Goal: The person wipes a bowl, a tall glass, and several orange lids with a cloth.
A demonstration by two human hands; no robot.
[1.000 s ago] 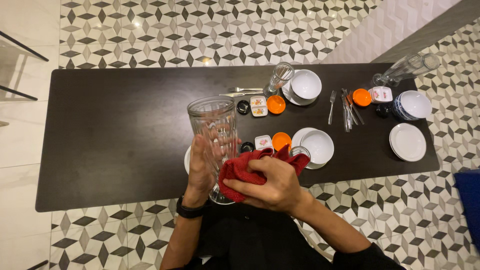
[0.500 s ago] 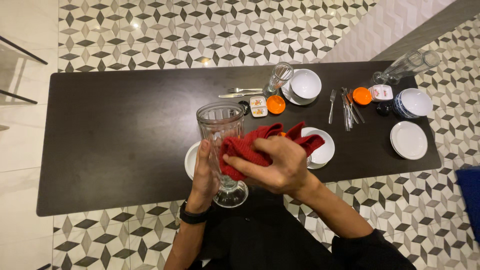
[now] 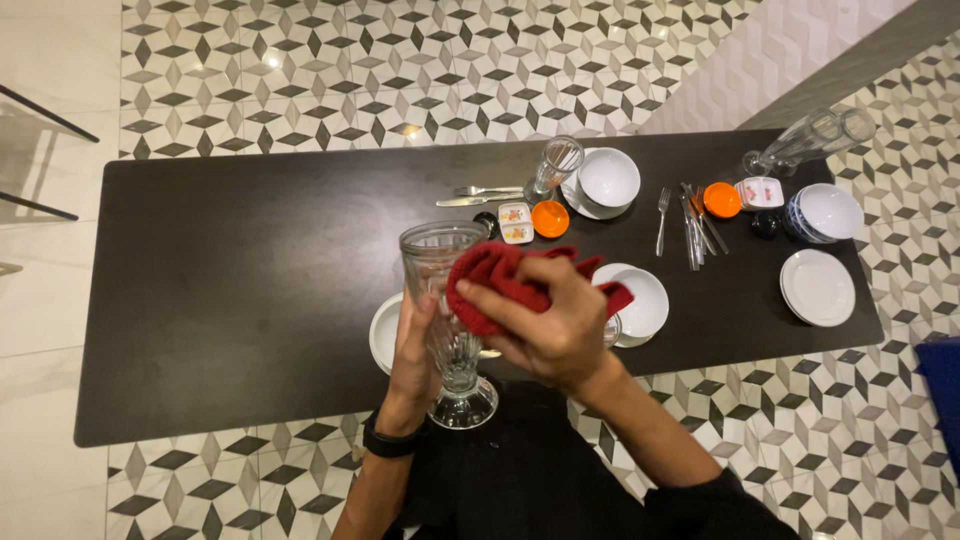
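Three tall ribbed clear glasses (image 3: 447, 300) (image 3: 553, 165) (image 3: 808, 140); three white round bowls (image 3: 609, 177); three small orange round dishes (image 3: 550, 218); one red cloth (image 3: 500, 275); one dark rectangular table (image 3: 240, 280).

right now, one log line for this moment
left hand: holds tall ribbed glass | right hand: presses red cloth on glass near rim | over dark table

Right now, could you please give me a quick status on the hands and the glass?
Left hand grips tall glass. Right hand presses red cloth near rim. Nothing in between.
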